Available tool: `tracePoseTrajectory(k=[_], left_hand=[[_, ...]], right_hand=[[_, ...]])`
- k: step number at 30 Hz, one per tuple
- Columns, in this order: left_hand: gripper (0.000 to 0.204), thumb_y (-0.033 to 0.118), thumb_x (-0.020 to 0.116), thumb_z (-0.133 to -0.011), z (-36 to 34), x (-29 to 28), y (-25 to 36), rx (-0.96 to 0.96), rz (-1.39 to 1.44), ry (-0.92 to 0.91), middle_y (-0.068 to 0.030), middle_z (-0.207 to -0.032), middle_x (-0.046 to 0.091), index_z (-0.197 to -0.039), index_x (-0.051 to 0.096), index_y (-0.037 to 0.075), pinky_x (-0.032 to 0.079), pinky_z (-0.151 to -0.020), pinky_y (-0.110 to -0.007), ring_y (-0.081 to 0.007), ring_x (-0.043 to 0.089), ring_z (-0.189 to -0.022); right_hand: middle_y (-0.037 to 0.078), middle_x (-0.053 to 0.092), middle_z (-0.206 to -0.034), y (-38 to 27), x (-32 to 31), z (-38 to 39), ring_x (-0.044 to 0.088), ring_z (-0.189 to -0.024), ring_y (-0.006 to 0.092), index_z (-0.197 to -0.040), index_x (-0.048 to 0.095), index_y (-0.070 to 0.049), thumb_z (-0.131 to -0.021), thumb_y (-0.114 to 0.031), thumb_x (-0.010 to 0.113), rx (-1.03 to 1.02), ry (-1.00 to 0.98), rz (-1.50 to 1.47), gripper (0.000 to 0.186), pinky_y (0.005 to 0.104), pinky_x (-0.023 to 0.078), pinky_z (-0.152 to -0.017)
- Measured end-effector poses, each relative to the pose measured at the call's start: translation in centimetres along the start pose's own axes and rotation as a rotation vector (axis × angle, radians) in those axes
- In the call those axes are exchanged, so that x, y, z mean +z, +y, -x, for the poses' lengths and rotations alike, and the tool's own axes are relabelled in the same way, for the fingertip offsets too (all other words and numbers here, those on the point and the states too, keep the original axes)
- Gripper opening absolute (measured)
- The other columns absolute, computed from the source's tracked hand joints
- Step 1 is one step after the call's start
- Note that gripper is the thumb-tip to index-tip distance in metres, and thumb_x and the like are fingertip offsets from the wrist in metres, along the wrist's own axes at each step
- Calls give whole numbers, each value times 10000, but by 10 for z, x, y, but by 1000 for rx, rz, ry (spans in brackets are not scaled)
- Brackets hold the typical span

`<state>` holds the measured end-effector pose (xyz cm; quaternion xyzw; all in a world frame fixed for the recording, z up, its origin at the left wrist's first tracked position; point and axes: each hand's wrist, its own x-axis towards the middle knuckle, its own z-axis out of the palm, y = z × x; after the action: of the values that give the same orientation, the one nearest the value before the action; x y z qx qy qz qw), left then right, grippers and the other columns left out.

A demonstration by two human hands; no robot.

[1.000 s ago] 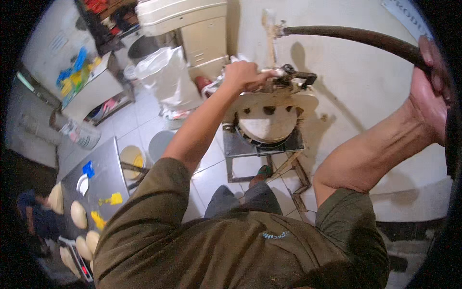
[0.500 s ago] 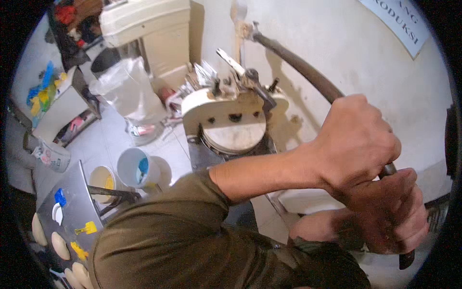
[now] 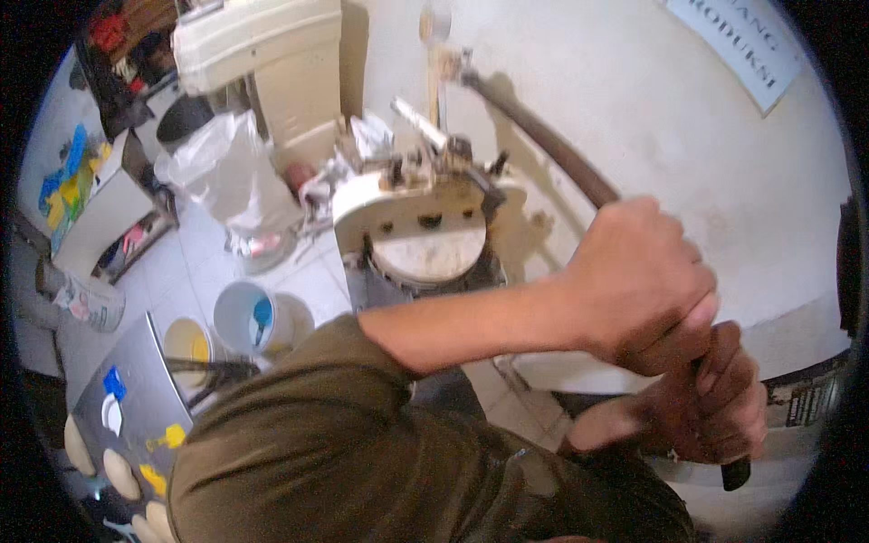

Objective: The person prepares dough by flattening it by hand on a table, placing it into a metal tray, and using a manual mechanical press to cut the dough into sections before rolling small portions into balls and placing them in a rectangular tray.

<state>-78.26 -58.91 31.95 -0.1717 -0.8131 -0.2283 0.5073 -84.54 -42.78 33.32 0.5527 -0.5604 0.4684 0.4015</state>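
Both of my fists are closed round a long dark lever (image 3: 562, 154) that slants from a fitting by the wall toward the lower right. My left hand (image 3: 638, 285) grips it just above my right hand (image 3: 724, 403), which holds it near the bottom end and is partly shaded. Left of the lever stands a cream metal machine (image 3: 358, 208) with a round white disc (image 3: 425, 253) and several dark knobs and fittings on top. My left forearm crosses in front of the machine's lower part.
At lower left, a steel table (image 3: 158, 398) carries dough pieces (image 3: 120, 472) and yellow scrapers (image 3: 172, 437). Beside it stand two buckets (image 3: 235, 317). A white plastic sack (image 3: 226, 181) and a large cream machine (image 3: 262, 45) are behind. A paper sign (image 3: 733, 50) hangs on the wall.
My left hand has left the machine's top fittings and joined my right hand on the lever. The lever's end has swung downward, and most recently both hands have shifted slightly left.
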Motion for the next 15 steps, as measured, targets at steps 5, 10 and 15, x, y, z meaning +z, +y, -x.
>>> tracePoseTrajectory(k=[5,10,15], left_hand=[[585,350,543,-925,60,-4,-60,27,155,277,-258,-1326,582,-1383,522,-12,421,-1064,-495,-440,555,-1246],[693,435,600,-910,75,-45,-215,-684,-234,178,-315,-1345,591,-1364,546,-86,471,-1045,-500,-478,581,-1219],[566,514,467,-964,142,-102,-351,-833,-676,-588,-205,-1113,727,-1032,778,46,456,-1044,-567,-413,625,-1183]], right_hand=[[19,554,-730,30,46,-42,495,-638,168,-835,562,-122,-968,-418,617,36,74,-926,329,342,448,-652],[46,554,-716,99,204,-179,475,-609,163,-836,558,-94,-954,-410,640,-101,293,-926,348,355,449,-623],[225,659,-850,133,438,-244,668,-827,443,-1117,510,-7,-917,-179,599,93,453,-313,279,527,513,-758]])
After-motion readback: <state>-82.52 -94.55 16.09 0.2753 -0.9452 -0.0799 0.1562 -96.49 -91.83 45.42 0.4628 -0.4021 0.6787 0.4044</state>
